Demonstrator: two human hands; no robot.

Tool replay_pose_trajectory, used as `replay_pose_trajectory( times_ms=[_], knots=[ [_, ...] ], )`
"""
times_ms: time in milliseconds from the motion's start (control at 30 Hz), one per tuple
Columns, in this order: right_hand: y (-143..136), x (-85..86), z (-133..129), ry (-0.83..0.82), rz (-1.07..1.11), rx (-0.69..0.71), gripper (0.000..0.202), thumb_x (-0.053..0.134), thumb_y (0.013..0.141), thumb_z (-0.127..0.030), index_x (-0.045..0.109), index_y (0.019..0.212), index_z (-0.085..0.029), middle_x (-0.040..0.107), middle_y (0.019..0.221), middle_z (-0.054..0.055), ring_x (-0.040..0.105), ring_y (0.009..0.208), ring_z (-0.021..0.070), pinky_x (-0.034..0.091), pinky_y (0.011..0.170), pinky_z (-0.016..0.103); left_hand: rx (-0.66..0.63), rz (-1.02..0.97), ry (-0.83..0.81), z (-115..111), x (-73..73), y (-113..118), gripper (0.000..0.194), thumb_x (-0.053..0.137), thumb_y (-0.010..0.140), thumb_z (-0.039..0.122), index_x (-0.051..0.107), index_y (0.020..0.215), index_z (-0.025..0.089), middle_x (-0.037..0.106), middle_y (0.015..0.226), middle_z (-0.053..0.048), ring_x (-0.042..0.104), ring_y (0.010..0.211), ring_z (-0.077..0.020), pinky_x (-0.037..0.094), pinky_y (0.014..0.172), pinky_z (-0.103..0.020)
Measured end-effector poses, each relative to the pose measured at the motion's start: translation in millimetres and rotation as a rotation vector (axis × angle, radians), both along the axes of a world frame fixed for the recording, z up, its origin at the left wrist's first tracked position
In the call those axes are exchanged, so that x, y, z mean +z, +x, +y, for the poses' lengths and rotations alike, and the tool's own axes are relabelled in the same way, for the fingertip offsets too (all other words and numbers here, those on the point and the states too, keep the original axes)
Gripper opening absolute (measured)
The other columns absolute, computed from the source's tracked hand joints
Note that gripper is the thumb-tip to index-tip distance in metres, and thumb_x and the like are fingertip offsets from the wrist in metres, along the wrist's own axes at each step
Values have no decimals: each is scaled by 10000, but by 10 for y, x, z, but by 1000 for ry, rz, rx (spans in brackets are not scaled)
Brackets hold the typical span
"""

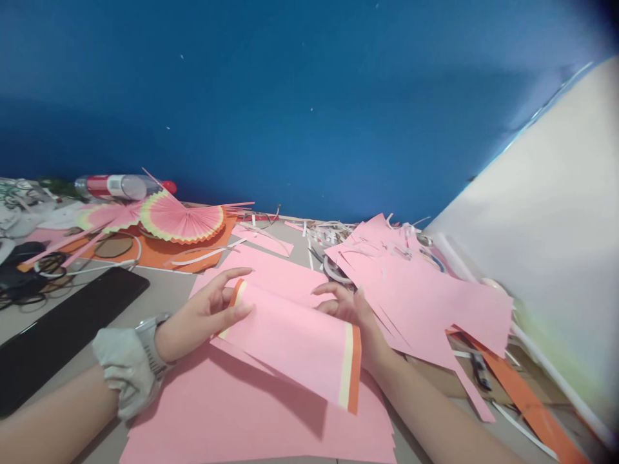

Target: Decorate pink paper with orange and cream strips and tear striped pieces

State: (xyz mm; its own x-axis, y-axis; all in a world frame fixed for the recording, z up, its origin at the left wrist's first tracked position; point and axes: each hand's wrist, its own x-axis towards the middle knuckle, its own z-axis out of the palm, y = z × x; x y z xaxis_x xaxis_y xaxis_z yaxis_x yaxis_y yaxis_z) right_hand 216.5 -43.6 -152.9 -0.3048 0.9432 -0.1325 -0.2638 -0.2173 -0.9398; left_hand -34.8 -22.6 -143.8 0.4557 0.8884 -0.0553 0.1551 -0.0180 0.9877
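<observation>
A pink paper sheet [290, 335] with orange and cream strips along two opposite edges is raised and curved above larger pink sheets [203, 412]. My left hand [207, 316] grips its left edge, thumb on top and the other fingers partly hidden behind. Behind the sheet's right part, my right hand [353, 316] has its fingers bent and apart; the paper hides some of it, and whether it touches the paper is unclear. A watch and a grey-green scrunchie sit on my left wrist.
Pleated paper fans [186, 219] lie on orange paper at the back left, by a plastic bottle [116, 187]. A black flat object [72, 328] is at left. Cut pink paper [425, 303], scraps and a cutter [480, 372] lie at right. A blue wall [309, 109] stands behind.
</observation>
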Motion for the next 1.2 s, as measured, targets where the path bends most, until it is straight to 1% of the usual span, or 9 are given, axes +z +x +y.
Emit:
replay_pose_trajectory(
  times_ms=[167,233,333,433,533,633,767,933,1200],
  knots=[
    [-38,38,-89,175,-155,240,578,368,799,-649,517,1082,-167,638,764,65,598,879,224,387,880,397,-157,108,-65,-172,196,74,533,542,816,349,291,1283,293,511,714,55,469,625,-110,354,547,-190],
    [-52,66,-125,213,-188,283,536,390,825,-594,507,1133,-171,631,757,50,599,826,197,398,864,381,-204,207,-40,-217,285,106,555,573,795,359,301,1278,328,550,768,50,498,676,-124,379,595,-201],
    [-70,116,-158,189,-228,320,474,518,785,-534,541,1115,-194,602,750,16,576,703,152,455,713,301,-241,291,-1,-189,351,209,540,583,785,369,337,1264,328,556,773,46,500,675,-127,380,610,-214],
    [-85,138,-157,149,-237,350,387,611,734,-469,602,1002,-189,600,805,18,571,759,160,476,694,287,-282,140,-5,-58,279,374,524,605,766,338,391,1237,261,516,700,52,450,598,-108,340,546,-206],
    [-86,106,-117,134,-292,271,345,642,718,-430,603,945,-173,602,827,22,569,782,170,484,726,310,-245,38,-10,92,126,513,543,614,757,354,381,1229,221,458,657,68,405,539,-88,316,496,-197],
    [-78,45,-62,153,-287,110,330,620,753,-406,559,977,-171,598,855,24,571,771,161,485,737,315,-132,-55,-15,175,-2,571,488,598,774,349,374,1186,215,445,684,69,434,576,-85,359,549,-206],
    [-65,-6,-40,194,-227,9,314,582,793,-383,524,1043,-202,591,968,39,571,860,170,482,771,305,-84,-116,-65,166,-87,588,278,573,789,385,470,928,168,524,750,16,505,653,-110,405,607,-239],
    [-32,-39,-61,117,-352,-129,315,415,860,-494,571,868,-221,579,750,24,546,729,159,465,661,260,-91,-104,-89,116,-143,615,267,560,801,417,453,773,174,450,623,57,414,541,-79,331,495,-196],
    [-55,-9,-24,95,-410,-99,284,473,842,-464,492,736,-202,418,636,-30,398,575,107,361,538,217,-122,-74,-75,115,-177,599,266,549,812,409,469,732,168,380,625,63,343,555,-73,280,494,-189]
  ],
)
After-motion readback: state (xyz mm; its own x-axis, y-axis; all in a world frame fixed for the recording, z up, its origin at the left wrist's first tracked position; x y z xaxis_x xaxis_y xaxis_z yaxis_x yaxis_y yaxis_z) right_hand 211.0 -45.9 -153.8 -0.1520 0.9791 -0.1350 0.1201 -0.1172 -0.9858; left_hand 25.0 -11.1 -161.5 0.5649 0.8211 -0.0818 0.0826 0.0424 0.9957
